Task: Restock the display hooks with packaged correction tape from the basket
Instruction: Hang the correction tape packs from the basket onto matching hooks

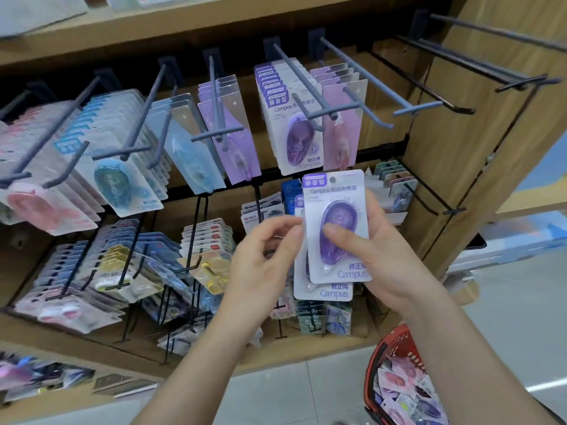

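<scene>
Near the middle, low in front of the shelf, the right hand (383, 250) holds a purple tape pack (336, 228) upright. Its thumb presses on the front and its fingers curl behind. A second pack (322, 291) just like it sits behind the first and sticks out below.

The left hand (267, 259) is just to the left, with its fingers curled. Its fingertips are at the pack's left edge, but I cannot tell if they pinch it or only touch it.

Just above, more purple packs (291, 124) hang in a row on a gray hook (302, 78). Pink packs (340, 142) hang right beside them, and blue packs (122, 179) hang farther left.

Near the bottom right sits a red basket (395, 342) with loose packs (399, 381) of pink and purple inside.
</scene>
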### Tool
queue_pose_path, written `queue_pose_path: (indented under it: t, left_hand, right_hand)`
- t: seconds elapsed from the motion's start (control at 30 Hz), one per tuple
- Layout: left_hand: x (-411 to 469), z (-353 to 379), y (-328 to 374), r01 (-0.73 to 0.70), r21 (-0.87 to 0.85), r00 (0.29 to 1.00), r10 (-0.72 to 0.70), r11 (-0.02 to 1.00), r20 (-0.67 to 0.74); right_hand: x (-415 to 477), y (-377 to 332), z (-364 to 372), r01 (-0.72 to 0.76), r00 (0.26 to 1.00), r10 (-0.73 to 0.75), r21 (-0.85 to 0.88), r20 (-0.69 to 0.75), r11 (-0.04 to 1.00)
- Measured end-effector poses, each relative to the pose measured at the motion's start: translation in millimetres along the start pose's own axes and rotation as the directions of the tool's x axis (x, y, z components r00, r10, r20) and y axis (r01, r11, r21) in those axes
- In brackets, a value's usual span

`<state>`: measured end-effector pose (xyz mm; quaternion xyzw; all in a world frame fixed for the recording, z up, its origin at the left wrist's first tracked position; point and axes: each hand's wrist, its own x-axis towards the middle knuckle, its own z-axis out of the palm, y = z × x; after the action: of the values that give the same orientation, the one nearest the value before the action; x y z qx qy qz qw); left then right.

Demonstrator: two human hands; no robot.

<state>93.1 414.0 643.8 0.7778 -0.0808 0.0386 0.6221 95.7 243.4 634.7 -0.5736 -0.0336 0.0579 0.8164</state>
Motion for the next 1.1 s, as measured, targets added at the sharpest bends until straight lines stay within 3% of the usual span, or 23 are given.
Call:
queue_pose_path:
  t: [0.1, 0.17, 0.23, 0.3, 0.5, 0.7, 0.93, 1.1]
  left_hand:
    - [13.3, 8.7, 7.0, -0.032, 0.094, 0.996, 0.039, 0.995, -0.075]
    - [24.5, 9.8, 16.1, 0.02, -0.041, 0.992, -0.025, 0.999, -0.124]
    - [34.7, 10.1, 26.2, 0.119, -0.197, 0.988, -0.136, 0.973, -0.074]
    - [41.1, 11.8, 34.0, 0.155, -0.248, 0.985, -0.17, 0.956, -0.038]
    - [54.2, 14.7, 48.8, -0.114, -0.109, 0.987, 0.1, 0.987, -0.126]
    - [62.0, 25.5, 67.9, -0.291, -0.007, 0.925, 0.28, 0.957, -0.257]
    - [63.5, 29.5, 65.4, -0.358, 0.043, 0.866, 0.349, 0.933, -0.358]
    - [76.7, 30.4, 70.8, -0.258, -0.1, 0.928, 0.218, 0.961, -0.302]
  right_hand:
    - [-0.9, 2.9, 6.8, 0.068, 0.994, -0.056, -0.127, 0.094, 0.99]
    - [-0.9, 2.6, 8.0, 0.056, 0.993, -0.037, -0.169, 0.114, 0.984]
    - [-0.9, 1.6, 7.0, 0.042, 0.992, -0.017, -0.206, 0.123, 0.978]
    - [-1.6, 0.0, 6.4, 0.04, 0.994, -0.017, -0.216, 0.104, 0.975]
    - [-1.5, -6.2, -1.7, 0.05, 0.996, -0.032, -0.231, 0.082, 0.972]
    - [0.9, -11.1, 1.9, 0.122, 0.992, -0.122, -0.2, 0.014, 0.972]
    - [3.0, -11.0, 8.2, 0.145, 0.989, -0.147, -0.144, -0.006, 0.979]
    - [7.2, -8.1, 10.1, 0.125, 0.989, -0.13, -0.068, -0.067, 0.99]
